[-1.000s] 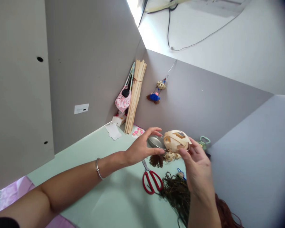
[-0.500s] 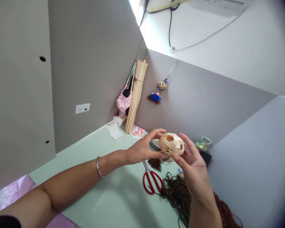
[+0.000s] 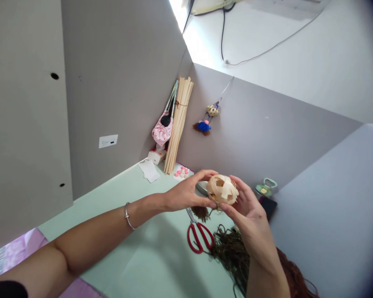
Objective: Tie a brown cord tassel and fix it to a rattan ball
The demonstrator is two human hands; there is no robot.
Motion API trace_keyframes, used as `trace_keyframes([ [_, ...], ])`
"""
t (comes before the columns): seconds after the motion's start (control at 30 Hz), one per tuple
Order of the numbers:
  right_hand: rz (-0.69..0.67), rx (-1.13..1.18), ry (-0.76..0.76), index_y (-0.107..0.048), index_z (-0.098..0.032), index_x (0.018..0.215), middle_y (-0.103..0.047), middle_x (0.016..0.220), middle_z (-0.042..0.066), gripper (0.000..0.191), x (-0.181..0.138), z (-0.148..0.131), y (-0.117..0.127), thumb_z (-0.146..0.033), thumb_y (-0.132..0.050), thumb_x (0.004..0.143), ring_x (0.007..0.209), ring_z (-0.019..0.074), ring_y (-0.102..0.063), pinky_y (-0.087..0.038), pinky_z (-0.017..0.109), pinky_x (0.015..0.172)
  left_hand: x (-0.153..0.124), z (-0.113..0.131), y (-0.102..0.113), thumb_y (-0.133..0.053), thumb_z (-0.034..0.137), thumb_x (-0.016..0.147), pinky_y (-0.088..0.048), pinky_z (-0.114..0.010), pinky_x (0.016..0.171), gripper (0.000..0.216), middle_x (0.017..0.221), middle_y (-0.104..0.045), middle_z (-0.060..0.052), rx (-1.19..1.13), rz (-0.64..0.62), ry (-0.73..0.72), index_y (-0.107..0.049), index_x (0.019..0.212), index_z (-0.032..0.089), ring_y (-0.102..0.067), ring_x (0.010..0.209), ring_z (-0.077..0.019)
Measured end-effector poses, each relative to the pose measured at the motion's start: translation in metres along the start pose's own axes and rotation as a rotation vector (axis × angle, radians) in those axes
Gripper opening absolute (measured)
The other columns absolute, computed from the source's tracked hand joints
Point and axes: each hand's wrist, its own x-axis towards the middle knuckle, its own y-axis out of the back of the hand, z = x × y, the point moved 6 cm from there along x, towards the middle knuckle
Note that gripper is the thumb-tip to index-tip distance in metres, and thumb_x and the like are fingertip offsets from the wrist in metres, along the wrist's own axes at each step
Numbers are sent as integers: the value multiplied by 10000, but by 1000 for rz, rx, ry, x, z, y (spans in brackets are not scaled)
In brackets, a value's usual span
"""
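Note:
A pale woven ball of flat bamboo strips (image 3: 223,189), with gaps between the strips, is held up above the table between both hands. My left hand (image 3: 191,191) grips its left side, fingers over the top and thumb below. My right hand (image 3: 247,203) is closed on its right side, with the thumb at the lower front. Beneath the hands lie red-handled scissors (image 3: 200,236) and a brown tassel (image 3: 201,213), partly hidden. Dark green-brown cords (image 3: 231,252) spread beside the scissors, partly covered by my right forearm.
Bundled wooden strips (image 3: 178,128) lean in the corner beside a pink pouch (image 3: 162,131). A finished-looking ball ornament with a blue tassel (image 3: 204,126) hangs on the wall. Pink and white beads (image 3: 182,172), a green-lidded bottle (image 3: 265,187) and a dark phone-like slab (image 3: 269,205) sit at the back.
The woven ball has turned in my hands, so a different crossing of strips faces me. My right hand has shifted slightly left with it.

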Motion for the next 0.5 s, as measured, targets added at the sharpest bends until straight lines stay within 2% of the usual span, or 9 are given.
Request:
trace_keyframes([
  [0.1, 10, -27, 37, -538, -260, 1302, -599, 1341, 119, 621, 1, -3, -2, -308, -815, 749, 1176, 273, -616, -557, 377, 913, -1, -2, -2, -849, 339, 685, -308, -409, 1146, 787, 1420, -509, -109, -12, 8, 12, -464, 1367, 258, -426, 1369, -252],
  [0.17, -11, -37, 38, -530, -263, 1302, -599, 1334, 118, 614, 0, -5, -4, -315, -808, 757, 1176, 277, -613, -560, 379, 906, -1, -3, -1, -841, 342, 697, -323, -409, 1138, 741, 1409, -517, -109, -23, 20, 10, -484, 1341, 255, -439, 1360, -252],
  [0.37, -92, -25, -22, -456, -312, 1404, -508, 1463, 90, 701, -6, -5, -3, -337, -783, 784, 1311, 276, -522, -491, 384, 1030, 1, 2, 1, -827, 314, 715, -337, -416, 1134, 675, 1344, -574, -91, 27, -13, -11, -516, 1311, 251, -479, 1329, -255],
  [0.5, -78, -107, -53, -512, -296, 1356, -560, 1405, 89, 622, -4, -3, 5, -379, -765, 795, 1239, 277, -573, -517, 385, 978, 1, -1, 0, -793, 372, 750, -331, -419, 1144, 680, 1395, -537, -82, 129, -42, 12, -495, 1352, 264, -466, 1338, -256],
])
